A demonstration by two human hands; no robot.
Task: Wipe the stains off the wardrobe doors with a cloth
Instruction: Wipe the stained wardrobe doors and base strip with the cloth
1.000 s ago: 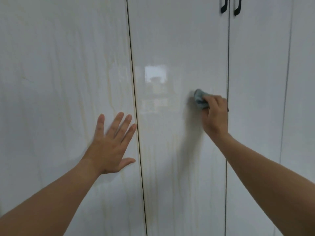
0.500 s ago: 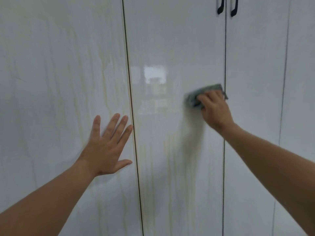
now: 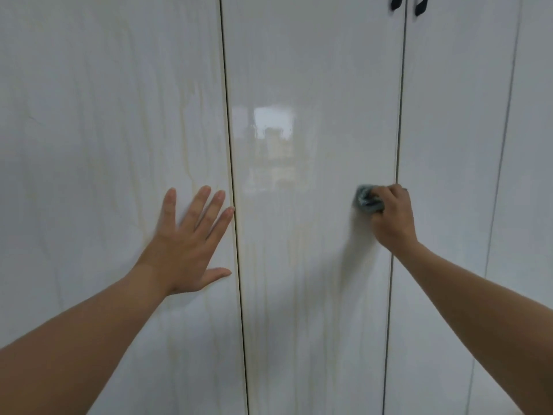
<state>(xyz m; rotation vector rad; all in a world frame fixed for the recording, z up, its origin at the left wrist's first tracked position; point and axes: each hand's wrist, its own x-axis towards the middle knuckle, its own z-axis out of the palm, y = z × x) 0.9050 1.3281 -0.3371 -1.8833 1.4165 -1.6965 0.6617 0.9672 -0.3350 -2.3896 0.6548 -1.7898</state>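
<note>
Wardrobe doors (image 3: 314,55), glossy white with faint marble-like veining, fill the whole view. They stand shut side by side with thin dark seams between them. Pale yellowish-brown streaks (image 3: 269,280) run down the middle door (image 3: 299,354), mostly over its lower half. More of them trail down the left door (image 3: 104,115) close to its right edge.

A small, crumpled grey-blue cloth (image 3: 366,202) is pressed against the middle door near its right edge, about halfway up the view. The right hand (image 3: 393,217) grips this cloth with its fingers curled round it, so only the left part of the bundle shows past the knuckles. The hand sits across the seam (image 3: 399,115) that divides the middle door from the next door on the right. A soft dark shadow falls down the panel below the cloth.

The left hand (image 3: 188,247) lies flat on the left door, fingers straight and spread, thumb out to the side, holding nothing. Its index fingertip reaches the seam beside the middle door. Both bare forearms come in from the lower corners.

A bright rectangular reflection (image 3: 273,130) shines in the middle door, above and between the two hands. Two curved black handles (image 3: 396,3) show at the top edge, one on each side of the right-hand seam.
</note>
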